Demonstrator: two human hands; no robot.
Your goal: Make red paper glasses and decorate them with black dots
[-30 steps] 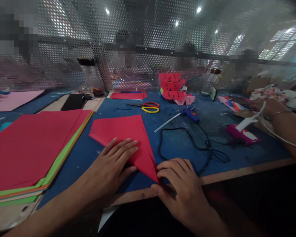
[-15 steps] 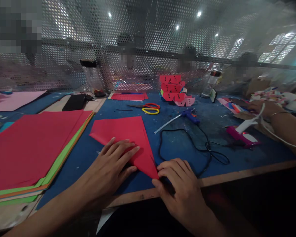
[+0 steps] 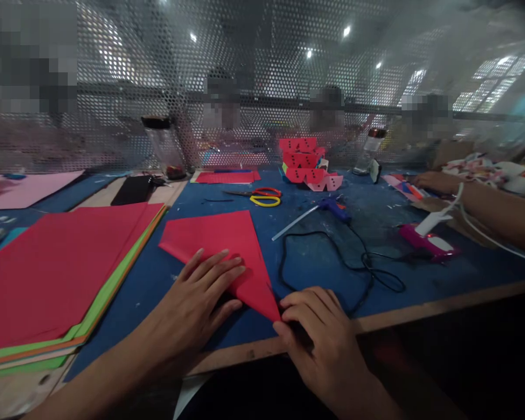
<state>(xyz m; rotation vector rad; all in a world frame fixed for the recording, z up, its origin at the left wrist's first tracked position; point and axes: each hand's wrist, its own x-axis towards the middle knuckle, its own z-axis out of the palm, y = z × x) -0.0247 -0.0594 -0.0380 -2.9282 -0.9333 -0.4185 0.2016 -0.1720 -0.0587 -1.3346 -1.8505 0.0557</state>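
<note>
A folded sheet of red paper (image 3: 219, 233) lies on the blue tabletop, its pointed corner toward the table's front edge. My left hand (image 3: 210, 283) rests flat on the paper's lower left part, fingers spread. At the pointed corner, the thumb and fingertips of my right hand (image 3: 319, 326) pinch the paper. Beyond the paper lie scissors (image 3: 265, 196) with red and yellow handles. A blue glue gun (image 3: 335, 208) with a clear glue stick sits to the right, its black cord (image 3: 324, 234) looping close to my right hand.
At left is a stack of coloured paper (image 3: 70, 262), with a black phone (image 3: 133, 189) behind it. Cut red paper pieces (image 3: 304, 160) and glass bottles (image 3: 166, 149) stand near the perforated metal screen. A pink-and-white device (image 3: 426, 240) lies right, near another person's arm (image 3: 494, 201).
The camera view has shifted slightly, moving the background a little down. Both hands keep their places on the red paper. The other person's arm at right has moved slightly.
</note>
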